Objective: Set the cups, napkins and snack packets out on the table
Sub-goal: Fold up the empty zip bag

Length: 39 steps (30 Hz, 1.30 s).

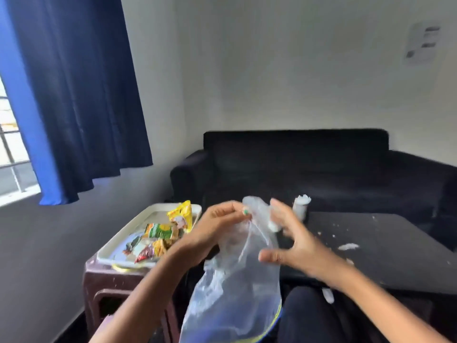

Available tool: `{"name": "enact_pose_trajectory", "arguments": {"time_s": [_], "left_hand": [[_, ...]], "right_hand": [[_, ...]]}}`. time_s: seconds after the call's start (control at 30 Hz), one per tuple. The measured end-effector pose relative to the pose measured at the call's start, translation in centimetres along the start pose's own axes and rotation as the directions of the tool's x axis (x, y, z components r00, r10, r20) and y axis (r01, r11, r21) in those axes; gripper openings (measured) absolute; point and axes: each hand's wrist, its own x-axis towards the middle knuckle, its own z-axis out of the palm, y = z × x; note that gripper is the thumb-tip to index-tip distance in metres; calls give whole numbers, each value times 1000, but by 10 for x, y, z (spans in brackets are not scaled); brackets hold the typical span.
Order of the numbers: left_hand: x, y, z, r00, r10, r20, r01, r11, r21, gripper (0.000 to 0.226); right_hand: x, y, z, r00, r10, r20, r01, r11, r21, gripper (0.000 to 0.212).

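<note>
A clear, crumpled plastic bag with a yellow-and-blue zip strip (235, 288) hangs between a seated person's two hands, its upper edge pinched shut in the grip of the left hand (217, 226), thumb and fingertips closed on the film near a small green mark. The right hand (294, 243) hovers just right of the bag's top with fingers spread wide and curled, holding nothing; motion blur hides whether its fingertips touch the plastic. The bag's lower end droops towards the person's lap, beside a dark-trousered knee (314, 318). Left of the left-hand grip, a heap of yellow, green and red foil snack packets (163, 233) lies in a cream rectangular plastic tray (118, 241), one yellow packet standing on end at the far side. The tray rests on a brown plastic stool (116, 283). Beyond the right hand, a blurred white stack, possibly cups or napkins (300, 206), stands upright at the far edge of a low black desk (385, 253), whose top is strewn with white scraps (347, 246). Behind the desk sits a black fabric sofa (321, 167) against a white wall, and a blue curtain (74, 95) hangs over a window at far left
</note>
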Motion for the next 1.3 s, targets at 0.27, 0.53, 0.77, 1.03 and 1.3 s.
{"name": "enact_pose_trajectory", "arguments": {"time_s": [0.27,0.53,0.77,1.03,1.3], "left_hand": [[-2,0,21,988,70,137,-92,983,158,21],[-6,-3,32,982,130,139,-157,966,206,30],[-5,-15,17,999,-10,43,-14,848,530,101],[-8,-68,31,879,-308,364,210,935,286,53],[-3,-71,19,918,-392,-66,396,915,81,31]], "right_hand": [[-3,1,16,996,-82,-20,83,996,32,80],[-4,18,19,952,0,-306,59,981,182,31],[0,23,-6,807,131,-576,75,945,320,5],[-1,18,-6,749,178,-638,146,895,422,19],[-13,29,11,768,-451,-454,186,836,-516,44]]}}
